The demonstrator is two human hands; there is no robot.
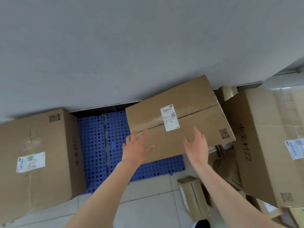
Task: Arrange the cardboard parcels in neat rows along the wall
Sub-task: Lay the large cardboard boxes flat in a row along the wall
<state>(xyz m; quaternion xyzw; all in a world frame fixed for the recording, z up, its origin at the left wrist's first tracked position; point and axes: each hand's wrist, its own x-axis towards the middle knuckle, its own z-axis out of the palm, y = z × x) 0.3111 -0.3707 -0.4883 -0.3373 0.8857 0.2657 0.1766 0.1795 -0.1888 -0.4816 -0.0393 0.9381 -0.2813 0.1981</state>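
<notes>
Middle parcel (189,99): is lying skewed on the blue pallet (92,145), one far corner reaching toward the wall (115,46), between the left parcel (36,137) and the right parcel (263,129).
Left hand (136,148): is spreading straight fingers over the parcel's near left corner and gripping nothing. Contact cannot be told.
Right hand (197,145): is likewise opening over the near edge, fingers relaxed and holding nothing.
Step in hand (judged): squaring the skewed parcel to the wall.
Doing it well: flat palms should be pushing low on the near side, the left hand leading, until the far edge is running parallel to the wall. Sliding seems better than lifting.
Materials: plain brown corrugated card with a taped centre seam that is creasing slightly. A white shipping label (170,117) is crossing the seam.
Support: rigid plastic grid, perforated with round holes, is showing bare beside the left parcel.
Floor (148,203): pale tiles are carrying smaller parcels at the right.
</notes>
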